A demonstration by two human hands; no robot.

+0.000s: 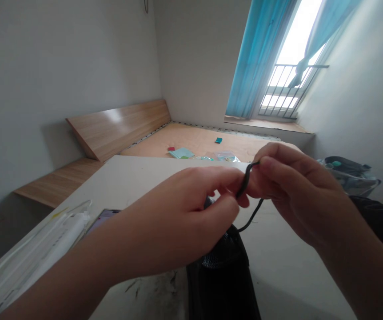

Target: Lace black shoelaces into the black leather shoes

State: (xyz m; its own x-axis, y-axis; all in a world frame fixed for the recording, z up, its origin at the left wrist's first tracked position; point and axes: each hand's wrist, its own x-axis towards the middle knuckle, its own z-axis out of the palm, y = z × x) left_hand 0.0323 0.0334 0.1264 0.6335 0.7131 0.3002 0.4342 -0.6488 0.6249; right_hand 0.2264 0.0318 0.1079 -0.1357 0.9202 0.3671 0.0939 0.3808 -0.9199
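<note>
My left hand [194, 213] pinches a dark shoelace [245, 181] between thumb and fingers. The lace bends upward from there to my right hand [288, 186], where thumb and forefinger grip it close to its tip. Both hands are raised above the table, with little space between them. Beneath them stands what looks like a black leather shoe [225, 284], its grained upper partly covered by my left hand. Another stretch of black lace runs from the shoe up under my right hand.
The white table [138, 173] carries a phone [103, 218] and a clear plastic packet [48, 240] at left. Beyond it, a bed [191, 135] holds small packets and a teal piece [218, 140]. Dark bags [378, 218] lie at right.
</note>
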